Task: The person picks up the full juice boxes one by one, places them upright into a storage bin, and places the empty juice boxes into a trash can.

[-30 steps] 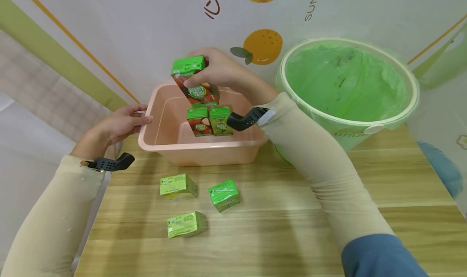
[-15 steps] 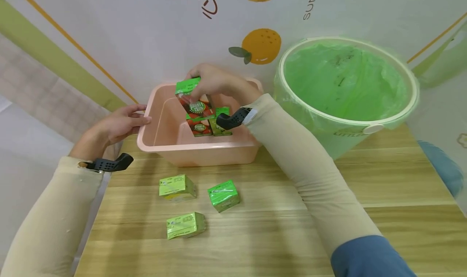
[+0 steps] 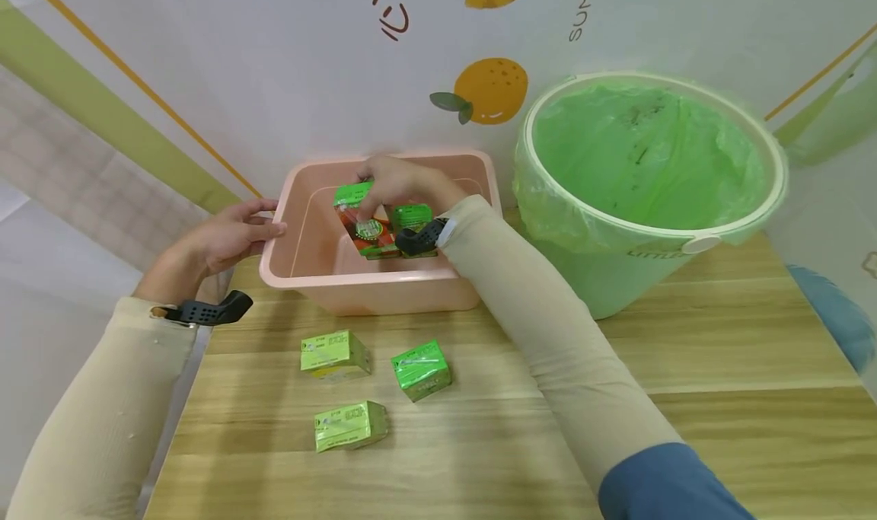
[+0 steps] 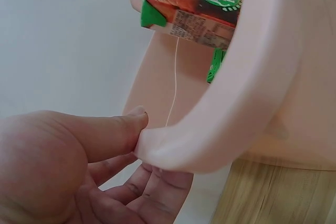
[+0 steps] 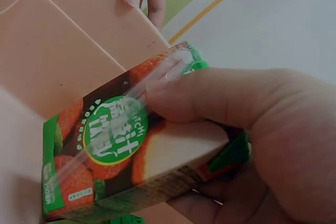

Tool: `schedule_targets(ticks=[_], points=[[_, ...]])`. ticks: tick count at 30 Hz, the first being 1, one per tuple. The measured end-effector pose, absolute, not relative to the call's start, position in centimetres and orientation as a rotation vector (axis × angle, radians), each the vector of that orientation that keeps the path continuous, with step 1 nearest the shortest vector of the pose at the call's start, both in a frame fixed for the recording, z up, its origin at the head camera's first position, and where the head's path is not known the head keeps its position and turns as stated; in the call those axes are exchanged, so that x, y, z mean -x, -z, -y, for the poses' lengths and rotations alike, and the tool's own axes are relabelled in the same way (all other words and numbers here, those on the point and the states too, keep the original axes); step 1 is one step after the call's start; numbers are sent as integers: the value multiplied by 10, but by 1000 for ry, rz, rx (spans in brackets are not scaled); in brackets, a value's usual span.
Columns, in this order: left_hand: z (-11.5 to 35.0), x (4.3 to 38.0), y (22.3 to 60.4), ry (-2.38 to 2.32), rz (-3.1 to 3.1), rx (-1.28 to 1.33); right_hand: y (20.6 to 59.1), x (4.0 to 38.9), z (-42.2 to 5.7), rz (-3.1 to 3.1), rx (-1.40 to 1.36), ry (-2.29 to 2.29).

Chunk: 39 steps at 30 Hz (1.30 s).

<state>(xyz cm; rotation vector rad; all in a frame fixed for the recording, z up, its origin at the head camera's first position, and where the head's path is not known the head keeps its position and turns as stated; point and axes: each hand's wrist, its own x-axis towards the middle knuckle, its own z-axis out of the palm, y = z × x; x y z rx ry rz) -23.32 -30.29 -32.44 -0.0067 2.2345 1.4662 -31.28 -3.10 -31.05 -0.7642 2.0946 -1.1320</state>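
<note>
My right hand (image 3: 397,179) grips a red juice carton with a green top (image 3: 371,232), low inside the pink plastic basin (image 3: 390,297). In the right wrist view, the thumb lies across the face of that juice carton (image 5: 113,135), over a clear wrapped straw. Beside it in the basin stands a green juice carton (image 3: 413,217), partly hidden by the wrist camera; another red one seen there earlier is covered now. On the basin's left rim, my left hand (image 3: 229,234) pinches the edge, thumb above and fingers beneath, as the left wrist view shows.
In front of the basin, two yellow-green cartons (image 3: 334,354) and one bright green carton (image 3: 421,369) stand on the wooden table (image 3: 493,444). A large green bin (image 3: 617,269) with a plastic liner is at the right. A printed curtain hangs behind.
My right hand has lowered the red juice carton from above the basin's back down into it, in front of the cartons there. My left hand has kept its hold on the rim.
</note>
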Motion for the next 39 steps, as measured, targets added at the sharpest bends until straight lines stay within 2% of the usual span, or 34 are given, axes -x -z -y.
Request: schedule_targets(ticks=[21,32,39], points=[[300,233,321,-1473,-2226,27,343,310,42,-1979,868,928],[301,234,322,-1470,-2220,22,353,308,38,-1942,784,618],[302,231,321,-1465,-2220,13,360,313,33,-1985,812,607]])
